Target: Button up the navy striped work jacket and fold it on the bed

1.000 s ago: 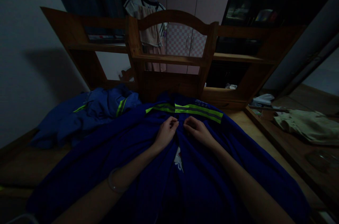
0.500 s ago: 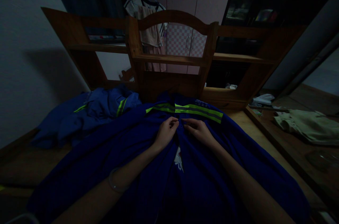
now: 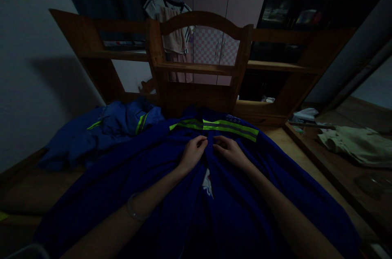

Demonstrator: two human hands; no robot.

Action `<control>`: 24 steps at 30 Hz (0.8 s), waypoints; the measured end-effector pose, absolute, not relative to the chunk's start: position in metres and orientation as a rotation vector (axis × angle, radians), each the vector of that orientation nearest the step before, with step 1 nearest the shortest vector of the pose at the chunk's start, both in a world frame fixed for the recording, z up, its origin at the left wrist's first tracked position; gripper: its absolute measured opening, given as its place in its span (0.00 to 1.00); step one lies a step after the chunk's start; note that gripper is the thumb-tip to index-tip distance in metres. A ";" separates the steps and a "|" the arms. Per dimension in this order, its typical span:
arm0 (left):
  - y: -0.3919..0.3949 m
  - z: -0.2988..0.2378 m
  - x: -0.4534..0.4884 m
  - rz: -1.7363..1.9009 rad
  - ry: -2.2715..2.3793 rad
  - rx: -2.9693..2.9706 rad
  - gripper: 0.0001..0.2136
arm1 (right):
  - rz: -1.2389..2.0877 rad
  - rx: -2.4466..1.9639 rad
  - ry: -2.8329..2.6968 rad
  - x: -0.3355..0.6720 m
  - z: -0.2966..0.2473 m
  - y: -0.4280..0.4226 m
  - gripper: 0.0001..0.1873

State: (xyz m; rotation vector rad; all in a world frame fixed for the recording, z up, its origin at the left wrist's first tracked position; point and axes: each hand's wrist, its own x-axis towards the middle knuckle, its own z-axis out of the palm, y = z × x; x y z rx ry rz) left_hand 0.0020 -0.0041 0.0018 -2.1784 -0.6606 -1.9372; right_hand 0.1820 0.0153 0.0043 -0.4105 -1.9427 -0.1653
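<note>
A dark blue work jacket (image 3: 241, 193) with yellow-green and grey reflective bands lies spread, front up, before me. My left hand (image 3: 195, 149) pinches the cloth at the front closing, just below the chest band. Close by on the right, my right hand (image 3: 230, 150) rests over the other front panel, its fingers bent, with a small gap between thumb and forefinger. The narrow closing strip runs between my fingertips; any button there is too dark to make out. Below my hands the front parts, and a white printed patch (image 3: 207, 184) shows in the gap.
A crumpled blue garment (image 3: 119, 124) with reflective strips lies at the left, against the wall. Behind the jacket stands a wooden headboard (image 3: 196, 69) with shelves. On the right are folded pale green cloth (image 3: 355, 144) and a clear glass-like dish (image 3: 375, 183) on a brown surface.
My right hand has shifted slightly right, its fingertips now a little away from the closing strip. My left hand stays nearly in place. The jacket lies as before.
</note>
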 end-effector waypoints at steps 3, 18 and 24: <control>-0.005 0.002 0.002 -1.937 -0.659 -2.174 0.10 | -0.171 -0.428 -1.930 0.182 0.005 0.017 0.16; -0.002 0.001 0.002 -1.908 -0.590 -2.225 0.10 | -0.204 -0.361 -1.945 0.184 0.003 0.015 0.11; -0.003 0.000 0.002 -1.893 -0.599 -2.213 0.11 | -0.192 -0.364 -1.936 0.184 0.003 0.015 0.10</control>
